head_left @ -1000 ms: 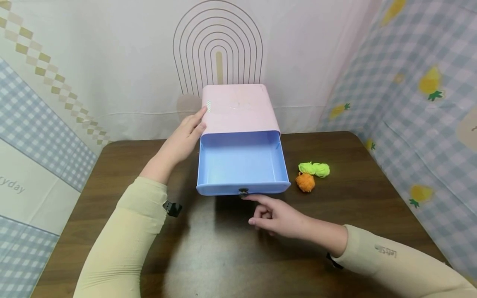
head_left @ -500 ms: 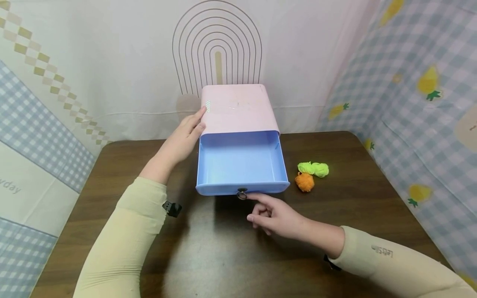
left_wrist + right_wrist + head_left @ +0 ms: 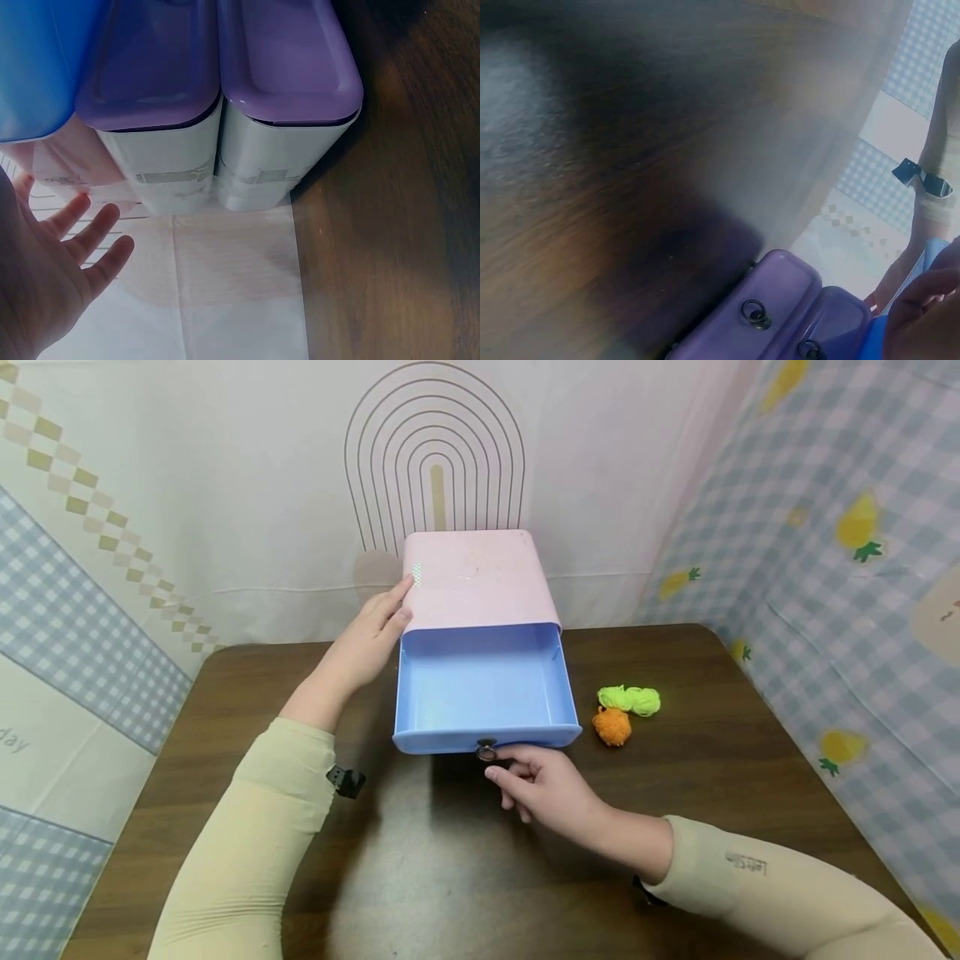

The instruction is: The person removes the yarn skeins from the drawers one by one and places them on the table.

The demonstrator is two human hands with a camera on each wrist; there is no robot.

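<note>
In the head view, a pink box stands at the far part of a brown table. Its blue drawer comes out toward the person. The left hand is laid with straight fingers along the left side of the box; it is not grasping. The right hand is at the drawer front. Its index finger reaches straight to the metal ring, and the thumb is apart, below it, so the ring is not pinched; if the fingertip is touching the ring, I cannot tell. The other fingers are loosely bent. To the right of the drawer lie a green yarn bundle and, just beside it, an orange yarn ball.

In the left wrist view, the blue drawer is at the upper left, and beside it are two purple drawers, pushed into white casings. The left hand has its fingers spread by the pink side.

In the right wrist view, the same purple drawers appear at the bottom, with ring handles. The right hand is cut by the right edge, with bent fingers; above it is a black wrist device.
</note>
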